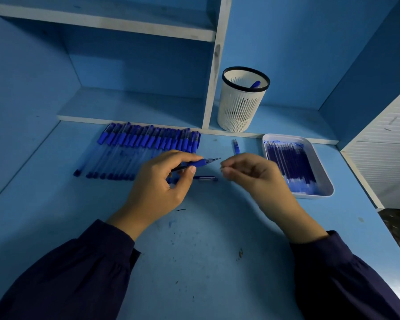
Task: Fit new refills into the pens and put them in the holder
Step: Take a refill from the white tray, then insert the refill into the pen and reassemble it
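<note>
At a blue desk [194,227], a person's left hand [162,181] grips a pen [198,163] by its blue sleeve, nib aimed at the right hand [252,176]. That hand's thumb and forefinger are drawn close together (whether they pinch anything cannot be told). Refills [291,162] lie in the tray [322,167] at right. More pens [143,146] wait in a row behind, and one stands in the holder [240,107]. The step looks like closing up the pen. It is best done with the barrel level and steady, and the tip turned home gently, never forced.
</note>
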Demonstrator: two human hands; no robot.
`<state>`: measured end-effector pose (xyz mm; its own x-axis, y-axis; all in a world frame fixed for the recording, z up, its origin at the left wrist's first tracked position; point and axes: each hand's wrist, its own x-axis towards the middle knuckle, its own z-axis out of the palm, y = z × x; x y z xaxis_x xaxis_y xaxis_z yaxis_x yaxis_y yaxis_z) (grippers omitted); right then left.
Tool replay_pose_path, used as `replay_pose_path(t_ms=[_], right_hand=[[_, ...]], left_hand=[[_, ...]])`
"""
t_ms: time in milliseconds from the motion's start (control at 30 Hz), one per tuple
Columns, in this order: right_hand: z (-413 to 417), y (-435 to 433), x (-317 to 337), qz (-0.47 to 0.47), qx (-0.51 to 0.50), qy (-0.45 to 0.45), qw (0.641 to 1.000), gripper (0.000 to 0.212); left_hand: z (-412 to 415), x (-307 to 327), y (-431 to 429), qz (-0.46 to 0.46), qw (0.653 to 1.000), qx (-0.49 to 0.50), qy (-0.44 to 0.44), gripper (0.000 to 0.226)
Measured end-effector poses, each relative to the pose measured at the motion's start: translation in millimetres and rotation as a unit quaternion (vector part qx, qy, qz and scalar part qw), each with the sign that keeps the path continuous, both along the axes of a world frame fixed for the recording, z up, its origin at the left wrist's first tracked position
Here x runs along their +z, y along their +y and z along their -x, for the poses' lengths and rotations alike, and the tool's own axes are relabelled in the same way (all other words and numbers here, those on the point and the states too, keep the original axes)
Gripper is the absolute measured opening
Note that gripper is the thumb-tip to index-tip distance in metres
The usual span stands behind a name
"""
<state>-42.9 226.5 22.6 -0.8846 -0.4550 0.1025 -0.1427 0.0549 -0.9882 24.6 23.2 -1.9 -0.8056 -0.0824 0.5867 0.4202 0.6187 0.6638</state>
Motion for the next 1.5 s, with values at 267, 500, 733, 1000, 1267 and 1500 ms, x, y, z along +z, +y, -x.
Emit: replay_pose_path(t_ms=[267,500,733,1000,1267,1500], right_hand=[[-2.1,0.7,4.1,0.074,-0.044,0.047,0.995,0.008],[-5.9,0.0,-3.9,-0.062,-0.001,0.187,0.980,0.008],[-3.8,1.7,-7.3,-0.149,0.026,0.173,0.973,0.015],[-3.9,0.9,-6.6,-0.114,0.000,0.194,0.974,0.010],[-4.0,2.5,-2.5,-0.083,0.022,0.156,0.984,0.008],[-3.2,4.6,-0.9,-0.075,0.040,0.151,0.985,0.014]], left_hand=[[0.5,-0.8,1.6,0.006,1.000,-0.004,-0.011,0.020],[-1.2,-2.3,3.7,0.042,0.999,-0.013,-0.024,0.022],[-2.1,-1.7,5.0,0.048,0.998,-0.020,-0.028,0.023],[-1.3,-1.2,3.4,0.050,0.998,-0.020,-0.028,0.023],[-2.2,-2.0,3.1,0.062,0.997,-0.025,-0.032,0.022],[-1.7,-1.7,2.6,0.055,0.997,-0.034,-0.036,0.022]])
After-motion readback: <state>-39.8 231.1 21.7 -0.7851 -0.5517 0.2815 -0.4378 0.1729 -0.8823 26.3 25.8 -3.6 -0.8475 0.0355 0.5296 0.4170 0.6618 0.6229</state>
